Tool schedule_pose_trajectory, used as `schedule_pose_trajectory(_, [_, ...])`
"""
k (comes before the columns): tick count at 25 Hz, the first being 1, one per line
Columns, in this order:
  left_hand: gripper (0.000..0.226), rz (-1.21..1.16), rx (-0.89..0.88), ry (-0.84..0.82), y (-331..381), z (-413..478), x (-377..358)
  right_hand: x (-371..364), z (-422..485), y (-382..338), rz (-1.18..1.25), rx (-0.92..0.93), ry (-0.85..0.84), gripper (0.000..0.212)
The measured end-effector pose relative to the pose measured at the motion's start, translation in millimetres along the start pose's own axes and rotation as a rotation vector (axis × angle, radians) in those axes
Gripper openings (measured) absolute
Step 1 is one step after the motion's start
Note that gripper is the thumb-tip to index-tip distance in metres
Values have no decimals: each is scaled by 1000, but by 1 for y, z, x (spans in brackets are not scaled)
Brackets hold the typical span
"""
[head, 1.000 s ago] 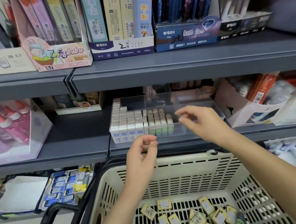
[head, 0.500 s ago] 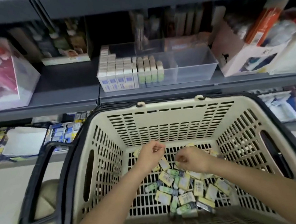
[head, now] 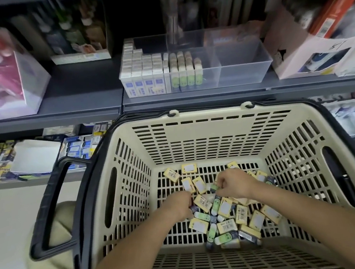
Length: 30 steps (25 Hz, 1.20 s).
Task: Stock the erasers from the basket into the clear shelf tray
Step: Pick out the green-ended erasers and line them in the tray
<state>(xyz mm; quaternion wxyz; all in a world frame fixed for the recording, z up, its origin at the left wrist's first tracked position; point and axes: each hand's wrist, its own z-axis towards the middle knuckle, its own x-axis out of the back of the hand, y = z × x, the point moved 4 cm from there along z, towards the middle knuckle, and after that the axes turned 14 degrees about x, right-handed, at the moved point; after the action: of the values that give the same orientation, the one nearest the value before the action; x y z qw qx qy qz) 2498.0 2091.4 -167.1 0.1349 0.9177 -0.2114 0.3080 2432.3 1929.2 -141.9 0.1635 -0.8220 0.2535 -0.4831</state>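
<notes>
Both hands have come down from the clear tray point(head: 242, 71) into the basket point(head: 209, 118) since a second ago. Head view: my right hand point(head: 234, 183) pinches a green eraser point(head: 213, 188) between thumb and fingertips, just above the loose erasers point(head: 226, 218) on the basket floor. My left hand point(head: 178, 202) is curled, fingertips down among them; I cannot tell whether it holds one. The tray sits on the shelf point(head: 78, 100) above, with stocked rows point(head: 157, 71) at its left end.
</notes>
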Motion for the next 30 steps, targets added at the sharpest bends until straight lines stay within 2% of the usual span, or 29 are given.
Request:
schedule_pose_trajectory(2, [29, 30, -11, 16, -5, 0, 4, -1, -1, 1, 103, 9, 10, 21])
schedule_pose_trajectory(4, [26, -58, -32, 53, -10, 1, 16, -2, -2, -1, 224, 28, 23, 15])
schedule_pose_trajectory(7, [17, -559, -45, 83, -9, 3, 43, 1, 1, -11, 413, 41, 125, 14])
schedule_pose_trajectory(9, [18, -919, -27, 28, -4, 2, 53, 9, 3, -18, 501, 47, 247, 13])
schedule_pose_trajectory(12, [12, -1236, -70, -52, 5, -1, 56, 15, 3, -26, 595, 78, 330, 15])
schedule_pose_trajectory(14, [9, -1403, -99, -135, 10, -5, 52, 14, 3, -30, 617, 93, 362, 18])
schedule_pose_trajectory(16, [23, -1541, -112, -287, 15, -5, 46, 12, 4, -34, 640, 105, 382, 17])
schedule_pose_trajectory(19, [28, -1655, -20, -404, 14, -6, 42, 10, 6, -33, 718, 138, 390, 9])
schedule_pose_trajectory(21, [25, -1611, 74, -378, 6, -2, 40, 6, 3, -25, 499, 153, 307, 12])
schedule_pose_trajectory(24, [11, -1580, 108, -409, -3, 1, 36, -23, -3, -14, -173, 226, -91, 33])
schedule_pose_trajectory(25, [8, -1585, 93, -428, -4, 1, 36, -30, -5, -12, -328, 263, -165, 37])
schedule_pose_trajectory(27, [12, -1562, 72, -427, -3, 2, 34, -35, -6, -10, -472, 294, -225, 39])
schedule_pose_trajectory(30, [14, -1492, 91, -413, 1, 2, 29, -32, -5, -5, -466, 253, -301, 37])
